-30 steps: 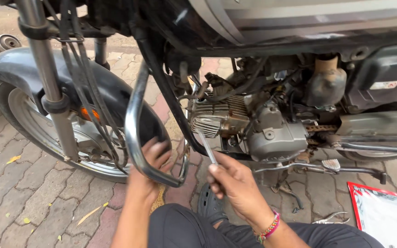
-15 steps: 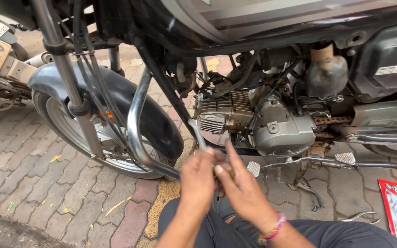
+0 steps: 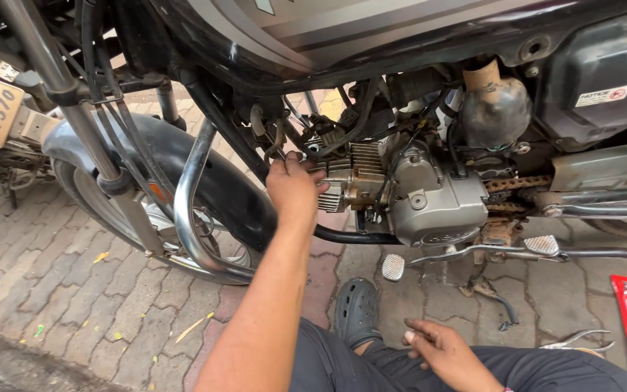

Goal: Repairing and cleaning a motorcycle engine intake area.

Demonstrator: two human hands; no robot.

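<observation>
Left hand [image 3: 293, 187] closed, fingers pressed on finned grey metal engine cylinder head [image 3: 353, 178], apparently pinching small part; what exactly, cannot tell. Right hand [image 3: 443, 350] loosely open on dark trouser leg [image 3: 546, 366], empty. Engine rigid, heavy, sharp-finned, likely greasy. Curved chrome crash guard [image 3: 190, 196] and cables crowd left; open paving below.

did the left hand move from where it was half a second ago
Yes. The left hand has gone up from beside the right hand below the engine to the finned cylinder head; the right hand now rests on the knee.
</observation>
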